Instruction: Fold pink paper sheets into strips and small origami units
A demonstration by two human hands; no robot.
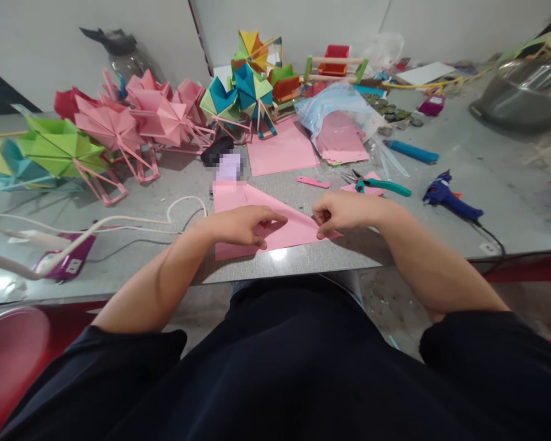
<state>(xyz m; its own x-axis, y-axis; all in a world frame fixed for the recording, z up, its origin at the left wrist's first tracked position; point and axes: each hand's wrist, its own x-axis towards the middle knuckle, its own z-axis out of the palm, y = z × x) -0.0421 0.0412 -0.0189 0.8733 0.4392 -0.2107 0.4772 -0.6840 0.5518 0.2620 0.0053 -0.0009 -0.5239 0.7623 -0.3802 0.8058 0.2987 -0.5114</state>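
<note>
A sheet of pink paper (232, 205) lies at the table's front edge, with its right part folded over along a slanting upper edge. My left hand (243, 225) rests on the middle of the sheet, fingers stretched out and thumb apart. At the sheet's right corner, the thumb and bent fingers of my right hand (340, 213) pinch the pink paper. Just beyond the sheet lie a pink utility knife (313, 182) and pliers with teal handles (386, 185).
Folded paper pinwheel-like models (114, 125) crowd the back left. A flat pink sheet (282, 147) and a plastic bag (337, 110) lie behind. A blue glue gun (452, 196) sits at right, a metal bowl (523, 92) beyond. Cables and a purple power strip (67, 257) lie left.
</note>
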